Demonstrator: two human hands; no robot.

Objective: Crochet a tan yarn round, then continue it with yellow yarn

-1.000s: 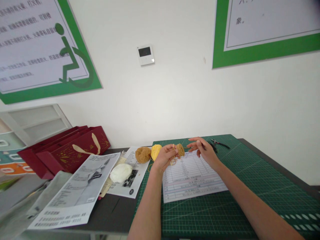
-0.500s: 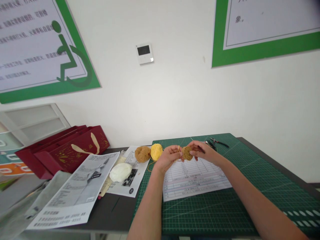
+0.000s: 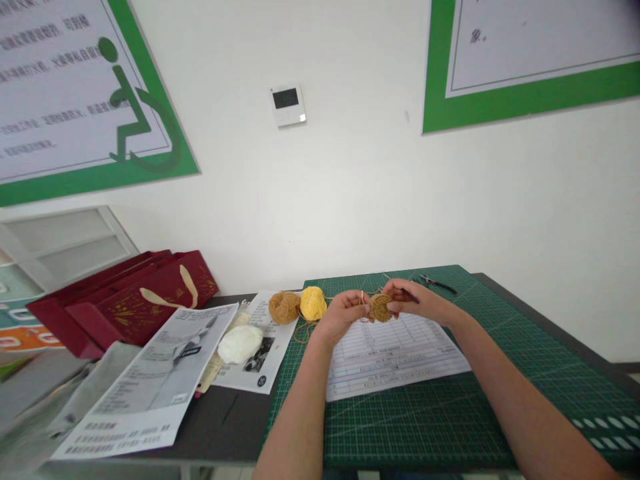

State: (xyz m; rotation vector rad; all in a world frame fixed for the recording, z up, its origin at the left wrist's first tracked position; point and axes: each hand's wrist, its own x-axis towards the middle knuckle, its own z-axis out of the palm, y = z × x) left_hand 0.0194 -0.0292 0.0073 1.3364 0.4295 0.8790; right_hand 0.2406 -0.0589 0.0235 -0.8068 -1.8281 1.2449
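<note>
A small round brown crochet piece is held between my two hands, above a printed sheet. My left hand pinches its left edge, and a strand of yarn loops over a finger. On the other side my right hand grips the right edge, fingers closed. A thin dark stick, perhaps a crochet hook, shows at the right hand, mostly hidden. Left of my hands sit a yellow yarn ball and a brown yarn ball, with loose brown yarn below them.
A green cutting mat covers the table's right part, with pliers at its back. To the left are a white stuffing wad, a printed leaflet and dark red gift bags. The white wall rises behind.
Both hands and the crochet piece have shifted slightly to the right. The piece's round face now shows more fully, and the right hand covers more of the tools behind it.
</note>
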